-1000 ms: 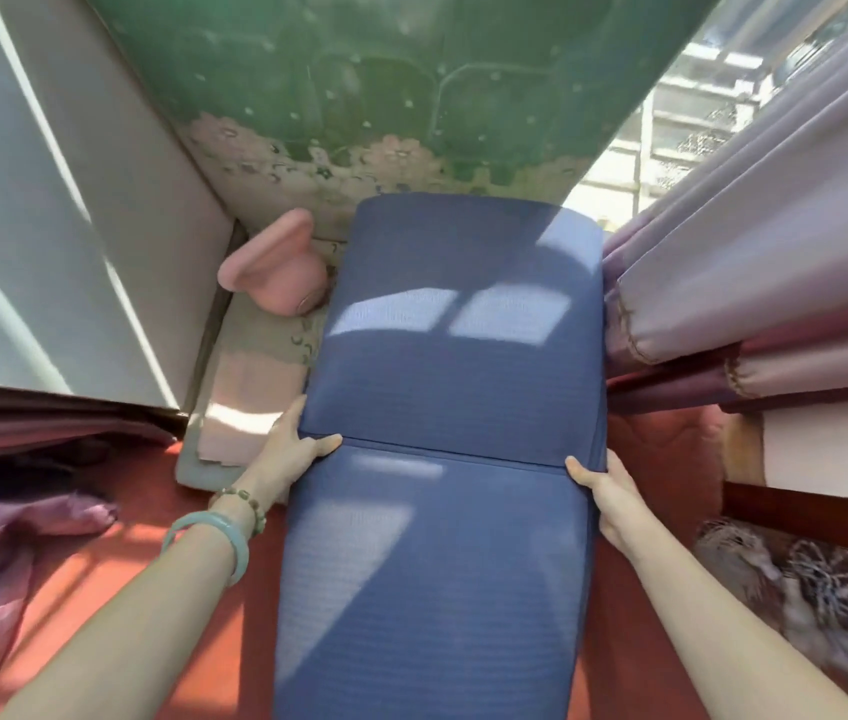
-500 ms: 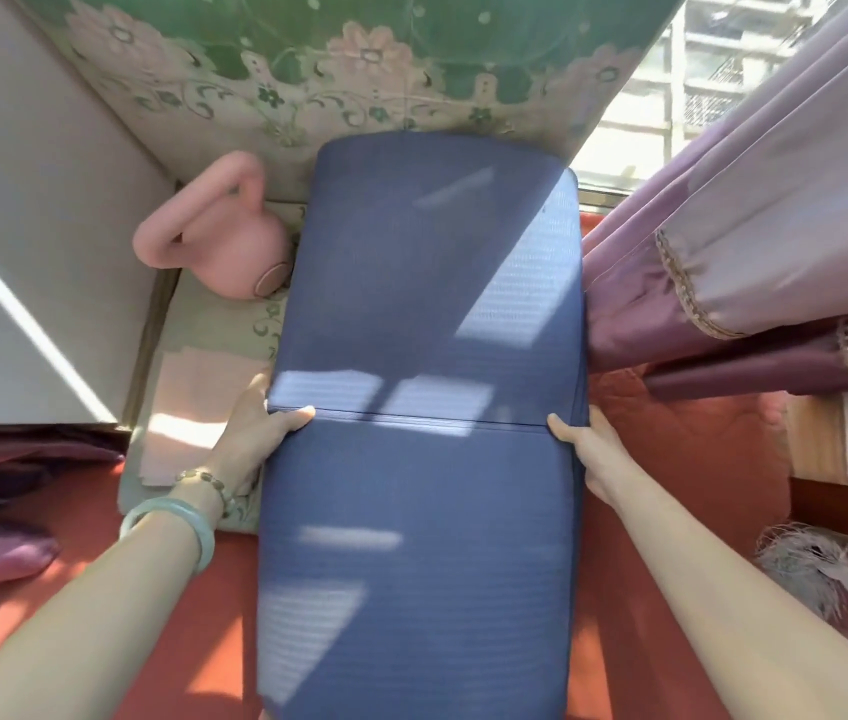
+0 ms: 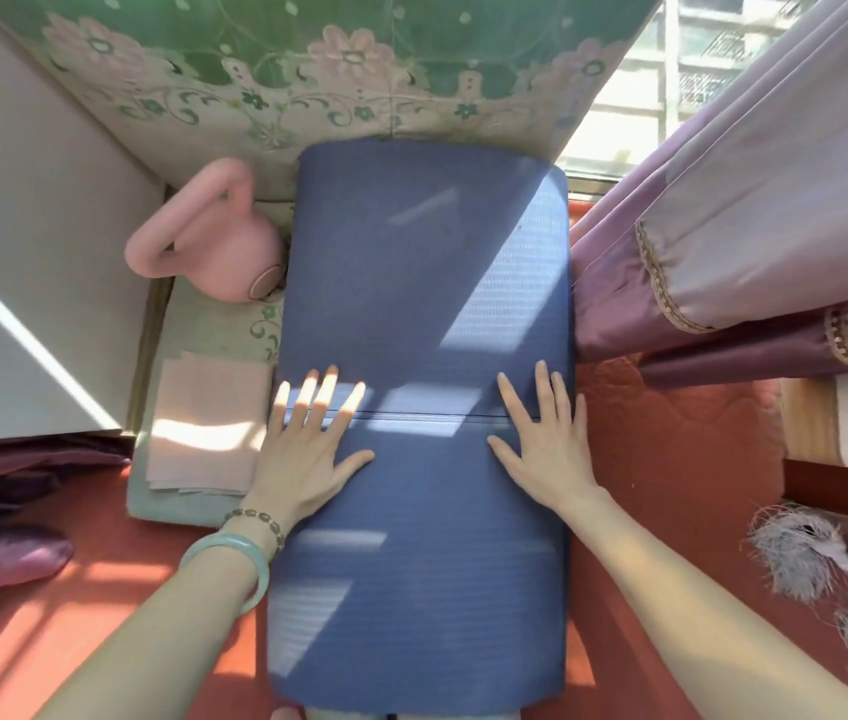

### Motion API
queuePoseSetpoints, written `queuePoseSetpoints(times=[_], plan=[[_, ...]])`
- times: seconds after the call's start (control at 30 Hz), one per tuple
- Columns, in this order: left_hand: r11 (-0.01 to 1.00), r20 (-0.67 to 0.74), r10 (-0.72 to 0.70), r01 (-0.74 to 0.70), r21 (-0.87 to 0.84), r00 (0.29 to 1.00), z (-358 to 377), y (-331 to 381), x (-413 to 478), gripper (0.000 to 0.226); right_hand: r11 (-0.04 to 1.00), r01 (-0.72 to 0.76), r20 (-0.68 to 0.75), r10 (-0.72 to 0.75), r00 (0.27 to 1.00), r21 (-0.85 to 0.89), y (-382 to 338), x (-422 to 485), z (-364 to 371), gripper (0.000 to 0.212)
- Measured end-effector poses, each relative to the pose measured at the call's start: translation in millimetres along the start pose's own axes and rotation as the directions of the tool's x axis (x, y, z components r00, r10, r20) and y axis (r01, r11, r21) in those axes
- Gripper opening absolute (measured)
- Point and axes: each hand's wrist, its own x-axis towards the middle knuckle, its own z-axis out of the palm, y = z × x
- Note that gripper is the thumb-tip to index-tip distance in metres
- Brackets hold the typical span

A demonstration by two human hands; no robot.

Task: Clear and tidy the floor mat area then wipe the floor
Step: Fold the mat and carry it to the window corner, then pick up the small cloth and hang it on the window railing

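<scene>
At the left, pink kettlebell [image 3: 214, 252] and folded pink cloth [image 3: 209, 423]. Presses the left hand [image 3: 307, 454] flat, fingers straight and spread, on the folded blue mat [image 3: 427, 283] in the middle of the red floor [image 3: 671, 449]. Lays the right hand [image 3: 546, 444] flat too, gripping nothing. At the right, purple curtain [image 3: 749, 226] just beside.

Matt, finely ribbed foam mat [image 3: 422, 283] — beside it a smooth, matt pink kettlebell [image 3: 224, 252].

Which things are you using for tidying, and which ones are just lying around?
In use: blue mat, with the left hand and right hand pressing flat on it.
Lying about: kettlebell, folded cloth, green rug, curtain, feathery tuft.
</scene>
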Motion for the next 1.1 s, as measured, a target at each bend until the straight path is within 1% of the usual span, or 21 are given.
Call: queuePoseSetpoints(times=[0.07,0.17,0.23,0.33,0.43,0.5,0.57,0.63,0.7,0.73,0.83,0.9,0.97,1.03,1.1], plan=[[1.0,0.042,-0.016,0.016,0.011,0.999,7,2,0,0.076,0.999,-0.028,0.072,0.03,0.997,-0.018,-1,1,7,0.074],[0.999,0.111,-0.033,0.028,0.041,0.993,7,3,6,0.077,0.997,-0.044,0.119,0.052,0.992,-0.066,-4,7,10,0.073],[0.998,0.126,-0.041,0.034,0.059,0.991,-1,6,6,0.077,0.997,-0.059,0.154,0.065,0.986,-0.045,-7,5,2,0.074],[0.998,0.142,-0.027,0.019,0.057,0.99,-27,14,-5,0.077,0.989,-0.095,0.195,0.073,0.978,0.111,-16,-11,-25,0.075],[1.0,0.188,-0.003,0.004,-0.003,0.982,-73,20,-28,0.077,0.959,-0.112,0.261,0.041,0.964,0.261,-26,-40,-70,0.076],[0.998,0.186,-0.007,0.02,-0.066,0.982,-113,20,-46,0.075,0.927,-0.126,0.282,0.023,0.959,0.353,-35,-63,-109,0.078],[0.995,0.166,0.007,0.01,-0.103,0.986,-158,22,-65,0.074,0.894,-0.108,0.244,-0.002,0.97,0.436,-44,-88,-154,0.079],[0.988,0.082,0.05,-0.037,-0.151,0.995,-206,28,-85,0.073,0.862,-0.057,0.181,-0.041,0.983,0.504,-56,-115,-203,0.078],[0.967,0.017,0.052,-0.047,-0.25,0.998,-260,41,-104,0.073,0.815,-0.012,0.116,-0.068,0.991,0.579,-68,-144,-253,0.078],[0.944,-0.007,0.043,-0.043,-0.327,0.999,-287,49,-114,0.075,0.792,0.015,0.075,-0.076,0.994,0.61,-74,-160,-278,0.078],[0.834,-0.069,0.021,-0.056,-0.55,0.997,-374,77,-148,0.08,0.749,0.087,-0.022,-0.096,0.995,0.657,-88,-206,-351,0.08],[0.784,-0.119,0.026,-0.094,-0.614,0.993,-430,93,-175,0.08,0.723,0.119,-0.061,-0.106,0.992,0.68,-95,-238,-400,0.08],[0.728,-0.163,0.014,-0.122,-0.675,0.987,-481,107,-202,0.078,0.673,0.152,-0.101,-0.115,0.988,0.724,-100,-270,-446,0.08],[0.645,-0.18,-0.024,-0.122,-0.754,0.983,-525,121,-228,0.079,0.635,0.171,-0.136,-0.104,0.985,0.753,-104,-303,-491,0.08],[0.553,-0.183,-0.046,-0.128,-0.823,0.982,-563,136,-255,0.084,0.632,0.194,-0.173,-0.096,0.98,0.751,-107,-337,-531,0.081]])
